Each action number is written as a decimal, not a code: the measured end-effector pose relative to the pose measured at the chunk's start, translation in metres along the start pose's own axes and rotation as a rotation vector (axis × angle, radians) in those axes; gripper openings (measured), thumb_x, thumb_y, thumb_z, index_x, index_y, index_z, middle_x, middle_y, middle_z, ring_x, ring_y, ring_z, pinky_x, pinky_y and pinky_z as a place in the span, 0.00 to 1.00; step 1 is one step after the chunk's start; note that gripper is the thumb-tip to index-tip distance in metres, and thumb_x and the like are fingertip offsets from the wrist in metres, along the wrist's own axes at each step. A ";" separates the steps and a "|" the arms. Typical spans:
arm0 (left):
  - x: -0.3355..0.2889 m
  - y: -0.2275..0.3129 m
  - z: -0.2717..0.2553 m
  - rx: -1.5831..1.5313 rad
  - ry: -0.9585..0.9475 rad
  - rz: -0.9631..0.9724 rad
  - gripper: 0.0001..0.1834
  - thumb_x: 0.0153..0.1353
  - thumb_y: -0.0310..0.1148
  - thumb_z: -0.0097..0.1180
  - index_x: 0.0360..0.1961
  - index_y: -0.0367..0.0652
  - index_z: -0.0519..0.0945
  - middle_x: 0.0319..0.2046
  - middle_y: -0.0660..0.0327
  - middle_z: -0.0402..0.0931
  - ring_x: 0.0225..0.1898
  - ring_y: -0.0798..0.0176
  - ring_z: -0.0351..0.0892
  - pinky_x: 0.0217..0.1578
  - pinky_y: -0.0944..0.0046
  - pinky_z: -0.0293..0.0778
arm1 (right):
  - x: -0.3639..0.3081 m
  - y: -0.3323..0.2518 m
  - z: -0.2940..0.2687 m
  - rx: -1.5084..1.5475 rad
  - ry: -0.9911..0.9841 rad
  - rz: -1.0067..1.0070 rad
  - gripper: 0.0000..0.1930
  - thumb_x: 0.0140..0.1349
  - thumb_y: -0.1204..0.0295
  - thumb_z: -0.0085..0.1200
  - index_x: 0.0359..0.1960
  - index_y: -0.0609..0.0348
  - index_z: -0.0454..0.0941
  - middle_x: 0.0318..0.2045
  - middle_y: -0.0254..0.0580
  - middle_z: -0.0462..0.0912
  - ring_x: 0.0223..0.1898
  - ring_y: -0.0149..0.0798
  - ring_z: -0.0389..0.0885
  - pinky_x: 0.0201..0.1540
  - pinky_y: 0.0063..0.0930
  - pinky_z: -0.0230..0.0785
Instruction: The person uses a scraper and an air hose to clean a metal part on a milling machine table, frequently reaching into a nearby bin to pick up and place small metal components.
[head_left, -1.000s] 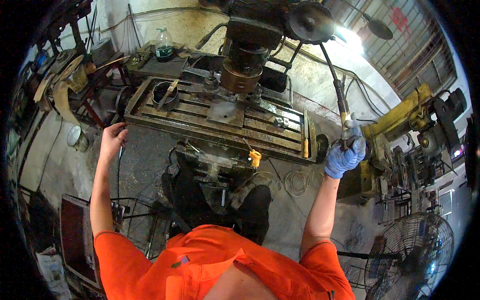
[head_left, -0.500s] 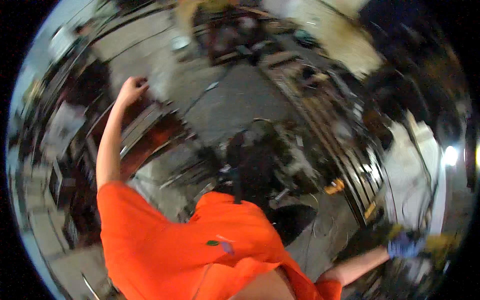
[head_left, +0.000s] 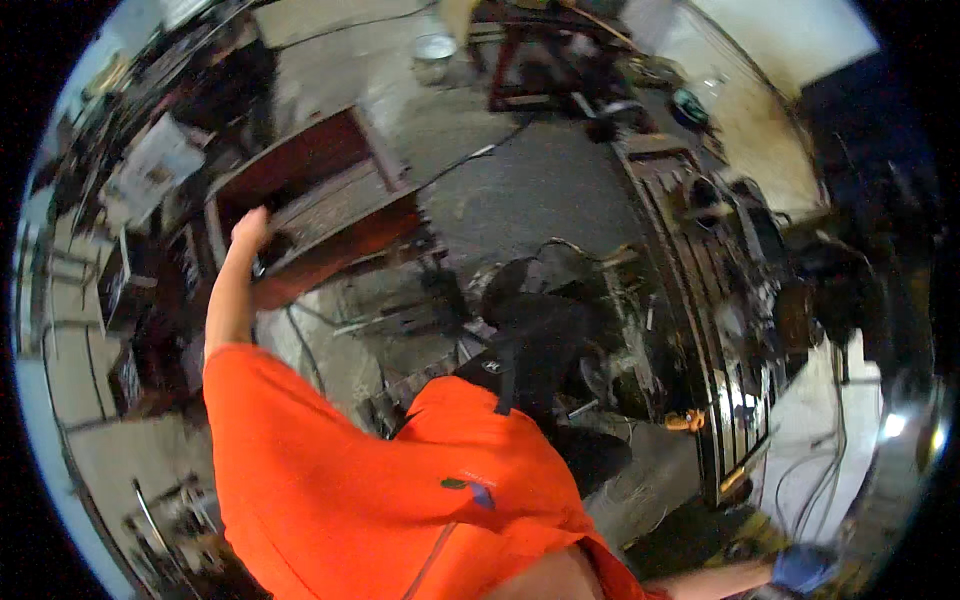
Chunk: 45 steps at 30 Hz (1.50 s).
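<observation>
My bare left hand (head_left: 252,230) reaches out over the near-left side of a rusty red-brown open metal box (head_left: 330,235). Its fingers look curled closed. Something dark with a small shiny spot shows just beneath it, but what the hand holds, if anything, I cannot make out. Far out to the lower right is my right hand (head_left: 805,567), in a blue glove, close to the picture's rim. Its fingers are too smeared to read. Behind it stands a white panel (head_left: 815,440) with dark cables hanging over it.
A slatted metal rack (head_left: 700,330) runs along the right, with an orange clamp-like piece (head_left: 686,420) beside it. A metal bucket (head_left: 433,58) stands at the back. A cable (head_left: 470,157) crosses the floor. Dark machine parts lie around my legs.
My left hand has come down from beyond the box to its near-left side. My right hand has moved lower. The whole view has shifted, and the box shows more clearly.
</observation>
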<state>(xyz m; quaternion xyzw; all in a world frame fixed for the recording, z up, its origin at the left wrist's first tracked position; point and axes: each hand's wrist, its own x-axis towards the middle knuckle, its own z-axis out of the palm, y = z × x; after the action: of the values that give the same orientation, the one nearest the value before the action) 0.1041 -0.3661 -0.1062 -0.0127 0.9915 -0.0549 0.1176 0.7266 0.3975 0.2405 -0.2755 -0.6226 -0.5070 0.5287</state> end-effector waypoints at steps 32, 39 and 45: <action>0.041 0.315 -0.178 -1.938 -0.315 0.724 0.10 0.56 0.29 0.52 0.37 0.35 0.73 0.34 0.58 0.74 0.36 0.65 0.74 0.38 0.66 0.72 | -0.328 -0.217 0.003 0.954 -1.506 1.533 0.24 0.45 0.57 0.63 0.41 0.59 0.77 0.32 0.34 0.79 0.28 0.30 0.74 0.31 0.27 0.66; 0.002 0.392 -0.174 -1.904 -0.400 0.628 0.07 0.53 0.21 0.53 0.34 0.35 0.72 0.29 0.61 0.73 0.26 0.71 0.69 0.24 0.74 0.65 | -0.267 -0.243 -0.018 0.857 -1.080 1.542 0.18 0.47 0.66 0.62 0.38 0.60 0.75 0.27 0.36 0.77 0.27 0.27 0.72 0.32 0.25 0.66; 0.017 0.389 -0.142 -1.793 -0.364 0.552 0.05 0.53 0.24 0.53 0.31 0.39 0.73 0.28 0.62 0.73 0.23 0.72 0.68 0.19 0.77 0.61 | -0.126 -0.182 -0.021 0.730 -1.313 0.854 0.24 0.46 0.58 0.59 0.42 0.60 0.72 0.33 0.52 0.78 0.36 0.56 0.76 0.40 0.38 0.69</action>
<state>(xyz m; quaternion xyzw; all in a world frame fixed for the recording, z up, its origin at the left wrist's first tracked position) 0.0491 0.0345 -0.0163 0.1280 0.5989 0.7578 0.2251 0.6110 0.3418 0.0593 -0.5361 -0.7690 0.2286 0.2626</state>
